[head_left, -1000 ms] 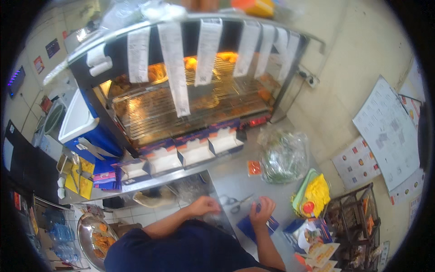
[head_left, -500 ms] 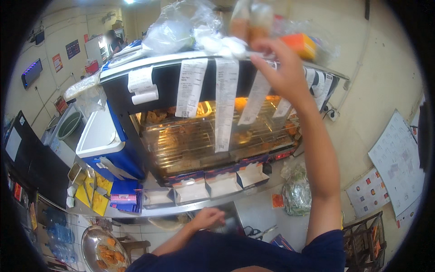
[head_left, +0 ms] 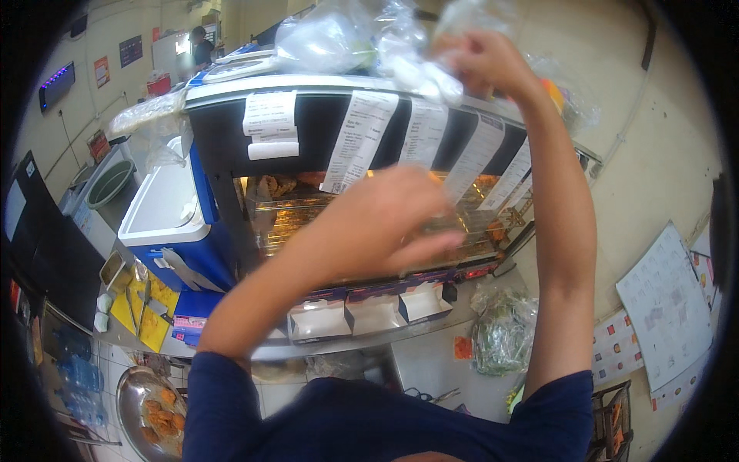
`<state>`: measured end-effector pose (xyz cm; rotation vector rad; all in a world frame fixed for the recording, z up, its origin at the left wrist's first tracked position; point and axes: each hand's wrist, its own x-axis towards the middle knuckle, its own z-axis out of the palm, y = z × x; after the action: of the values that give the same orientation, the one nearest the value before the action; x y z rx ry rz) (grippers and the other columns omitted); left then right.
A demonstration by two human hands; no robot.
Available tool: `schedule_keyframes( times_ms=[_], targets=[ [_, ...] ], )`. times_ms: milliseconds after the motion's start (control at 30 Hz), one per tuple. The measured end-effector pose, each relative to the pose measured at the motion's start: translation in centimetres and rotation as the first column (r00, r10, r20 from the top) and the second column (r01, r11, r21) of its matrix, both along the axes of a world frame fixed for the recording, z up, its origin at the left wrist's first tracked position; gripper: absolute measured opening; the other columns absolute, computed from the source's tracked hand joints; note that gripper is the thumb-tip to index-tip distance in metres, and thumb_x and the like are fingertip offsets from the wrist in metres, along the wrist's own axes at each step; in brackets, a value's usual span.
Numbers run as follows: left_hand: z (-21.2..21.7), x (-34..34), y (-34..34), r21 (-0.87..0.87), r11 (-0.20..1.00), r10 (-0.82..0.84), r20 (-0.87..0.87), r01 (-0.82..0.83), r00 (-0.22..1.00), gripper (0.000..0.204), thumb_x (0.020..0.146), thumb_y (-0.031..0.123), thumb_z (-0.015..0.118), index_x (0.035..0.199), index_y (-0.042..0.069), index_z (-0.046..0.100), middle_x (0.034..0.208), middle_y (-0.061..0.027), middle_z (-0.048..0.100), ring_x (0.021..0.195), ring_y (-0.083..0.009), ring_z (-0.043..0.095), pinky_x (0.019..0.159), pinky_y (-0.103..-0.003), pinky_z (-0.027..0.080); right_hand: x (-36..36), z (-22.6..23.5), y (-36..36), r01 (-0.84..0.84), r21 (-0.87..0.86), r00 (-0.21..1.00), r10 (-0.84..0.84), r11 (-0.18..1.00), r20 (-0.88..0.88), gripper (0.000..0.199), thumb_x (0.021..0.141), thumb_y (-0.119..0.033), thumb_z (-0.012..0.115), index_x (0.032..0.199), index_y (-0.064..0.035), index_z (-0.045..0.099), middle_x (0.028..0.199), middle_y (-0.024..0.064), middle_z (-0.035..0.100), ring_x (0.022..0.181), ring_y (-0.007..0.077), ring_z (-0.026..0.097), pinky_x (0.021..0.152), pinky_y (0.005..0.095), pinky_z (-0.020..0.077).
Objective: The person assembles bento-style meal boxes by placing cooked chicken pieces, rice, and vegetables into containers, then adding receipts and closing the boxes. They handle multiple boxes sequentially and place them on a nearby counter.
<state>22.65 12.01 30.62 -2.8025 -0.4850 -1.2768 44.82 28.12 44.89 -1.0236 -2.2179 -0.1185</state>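
My right hand (head_left: 489, 63) is raised to the top of a black heated display cabinet (head_left: 219, 123). Its fingers are closed at a clear plastic bag (head_left: 477, 17), which is blurred. White plastic-wrapped items (head_left: 419, 77) lie beside the fingers on the cabinet top. My left hand (head_left: 392, 219), smeared by motion, hangs in front of the cabinet's glass with its thumb apart from the fingers and nothing seen in it. Several paper order slips (head_left: 362, 138) dangle from the cabinet's upper edge. Behind the glass, fried food sits on lit wire racks, partly covered by my left arm.
Open cardboard boxes (head_left: 319, 319) line the counter below the cabinet. To the left are a blue cooler (head_left: 192, 258) and a yellow board (head_left: 158, 323) with tongs and a knife. A metal bowl of fried chicken (head_left: 135, 400) stands lower left. Bagged greens (head_left: 504, 331) lie right.
My left hand has risen from near my waist to in front of the cabinet. The right hand has gone from spread fingers to closed ones at the bag. The view has shifted.
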Motion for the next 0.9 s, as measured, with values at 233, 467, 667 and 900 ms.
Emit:
schedule_keyframes(
  times_ms=[233, 467, 667, 900],
  targets=[
    [7.1, 4.7, 8.4, 0.256, 0.811, 0.52, 0.094, -0.526, 0.849, 0.048, 0.082, 0.028, 0.065, 0.112, -0.005, 0.049, 0.118, -0.0212, 0.051, 0.109, -0.0344, 0.051, 0.095, -0.039, 0.043, -0.5, 0.1, 1.1, -0.11, -0.006, 0.963, 0.105, 0.994, -0.248, 0.029, 0.076, -0.029, 0.074, 0.079, -0.0056, 0.057, 0.07, 0.0017, 0.058, 0.062, 0.011, 0.053, 0.054, 0.0268, 0.0421],
    [8.0, 5.6, 11.6, 0.192, 0.879, 0.403, 0.186, -0.436, 0.896, 0.067, 0.079, 0.025, 0.067, 0.128, -0.007, 0.036, 0.122, -0.0264, 0.046, 0.112, -0.0386, 0.051, 0.097, -0.041, 0.042, 0.9, -1.0, 2.4, -0.118, -0.14, 0.903, 0.048, 0.983, -0.427, 0.035, 0.079, -0.041, 0.071, 0.073, -0.0095, 0.057, 0.059, -0.0018, 0.053, 0.052, 0.0065, 0.051, 0.045, 0.0224, 0.0392],
    [7.1, 5.5, 12.4, 0.228, 0.904, 0.297, 0.27, -0.361, 0.916, 0.071, 0.079, 0.024, 0.068, 0.132, -0.006, 0.032, 0.12, -0.0253, 0.05, 0.107, -0.039, 0.054, 0.093, -0.043, 0.044, -1.0, -1.3, 0.1, -0.202, -0.253, 0.778, -0.002, 0.946, -0.629, 0.039, 0.082, -0.048, 0.067, 0.073, -0.0094, 0.062, 0.057, -0.0028, 0.05, 0.052, 0.0052, 0.046, 0.046, 0.021, 0.0354],
    [7.2, 6.0, 11.2, 0.291, 0.755, 0.645, -0.17, -0.588, 0.745, 0.053, 0.081, 0.044, 0.063, 0.098, -0.006, 0.063, 0.097, -0.0199, 0.063, 0.099, -0.0339, 0.058, 0.088, -0.04, 0.047, -0.1, -0.9, 1.1, -0.034, 0.023, 0.91, 0.04, 0.999, -0.412, 0.039, 0.085, -0.042, 0.064, 0.078, -0.003, 0.064, 0.066, 0.0021, 0.055, 0.061, 0.0105, 0.051, 0.057, 0.028, 0.0416]
  ],
)
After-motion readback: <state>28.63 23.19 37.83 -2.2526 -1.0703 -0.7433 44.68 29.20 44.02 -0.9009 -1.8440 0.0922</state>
